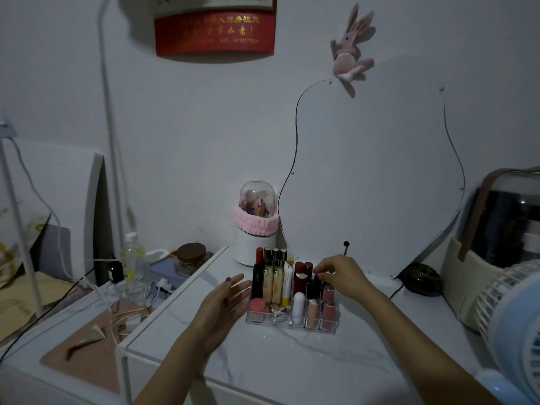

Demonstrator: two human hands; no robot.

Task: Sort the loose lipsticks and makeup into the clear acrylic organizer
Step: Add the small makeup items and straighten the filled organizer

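Fingertips [320, 273] of the right hand [340, 277] pinch the cap of a dark lipstick tube [315, 287], seemingly seating it upright in a back-right slot of the clear acrylic organizer [292, 324]. Just left of the organizer, the left hand [225, 299] lies flat with fingers straight, touching its side, probably to stop it sliding on the white marble-patterned tabletop [292, 363]. Gold-capped tubes [274, 254] stand along the organizer's back row; no loose makeup shows beside it, so sorting looks nearly done.

Red wall sign [215, 33], gold print: Chinese characters, partly legible, "大药房祝" in the top line. Small number line below, roughly "1813557999", last digits unclear. Black lipstick case [258, 280]: gold "YSL" monogram.
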